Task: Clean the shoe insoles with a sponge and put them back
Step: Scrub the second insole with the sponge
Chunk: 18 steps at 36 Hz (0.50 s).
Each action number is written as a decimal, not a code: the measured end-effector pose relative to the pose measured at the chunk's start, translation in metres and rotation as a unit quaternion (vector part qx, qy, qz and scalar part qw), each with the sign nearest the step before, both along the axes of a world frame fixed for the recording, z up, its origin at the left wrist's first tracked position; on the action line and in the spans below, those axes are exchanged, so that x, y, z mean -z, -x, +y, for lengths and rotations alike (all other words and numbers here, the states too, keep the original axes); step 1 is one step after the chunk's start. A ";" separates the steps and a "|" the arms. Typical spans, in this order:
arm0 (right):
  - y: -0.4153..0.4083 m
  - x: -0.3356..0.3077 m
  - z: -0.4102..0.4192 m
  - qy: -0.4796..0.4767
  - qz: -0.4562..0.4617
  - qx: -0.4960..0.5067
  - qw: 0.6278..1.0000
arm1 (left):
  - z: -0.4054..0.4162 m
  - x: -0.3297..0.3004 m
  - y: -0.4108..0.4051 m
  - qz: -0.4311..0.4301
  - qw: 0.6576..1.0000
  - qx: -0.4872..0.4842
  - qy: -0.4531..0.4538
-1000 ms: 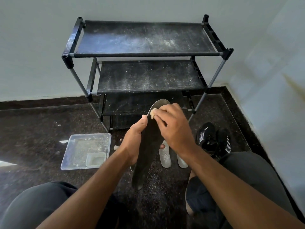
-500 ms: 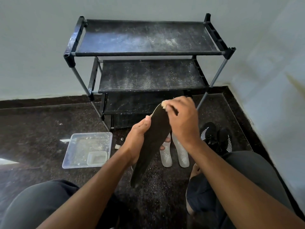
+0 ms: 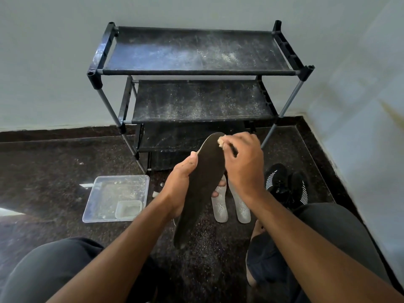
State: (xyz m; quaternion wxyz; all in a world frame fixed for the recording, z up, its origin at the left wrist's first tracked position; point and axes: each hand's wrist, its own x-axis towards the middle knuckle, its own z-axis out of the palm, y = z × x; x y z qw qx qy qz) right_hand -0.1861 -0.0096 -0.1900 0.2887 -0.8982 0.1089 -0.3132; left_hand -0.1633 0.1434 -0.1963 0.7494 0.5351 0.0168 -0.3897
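Item, centre of frame: dark insole point(image 3: 202, 182), gripped by my left hand point(image 3: 178, 184) at mid-length. My right hand point(image 3: 244, 165) pinches a pale sponge point(image 3: 221, 141) against its toe end. Two light insoles point(image 3: 229, 204) lie on the floor below; black shoes point(image 3: 286, 182) stand centre right. Scrubbing underway, I judge (refitting not started).

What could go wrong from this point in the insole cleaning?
1. The left hand grips the dark insole only at mid-length, while the right hand presses the sponge at the far tip; the insole may flex or slip.
2. Grit from scrubbing could fall on the two pale insoles lying directly below.
3. The rack and floor look dusty, so an insole set down there could get dirty again.
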 end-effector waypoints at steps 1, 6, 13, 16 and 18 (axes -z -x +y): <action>0.003 0.002 0.005 0.017 0.001 -0.029 0.999 | 0.000 -0.001 0.000 0.008 1.000 -0.005 0.006; 0.011 0.013 0.028 0.093 0.022 -0.188 0.977 | 0.003 0.003 -0.006 0.081 0.995 -0.047 0.030; -0.004 -0.003 -0.004 -0.013 0.010 -0.013 1.000 | 0.001 0.000 -0.006 0.050 0.998 -0.043 0.019; 0.000 -0.001 -0.003 -0.004 0.014 -0.016 1.000 | -0.001 -0.001 -0.006 0.047 0.997 -0.052 0.017; 0.006 0.004 0.009 0.037 0.018 -0.089 0.995 | 0.000 0.000 -0.008 0.043 0.996 -0.071 0.010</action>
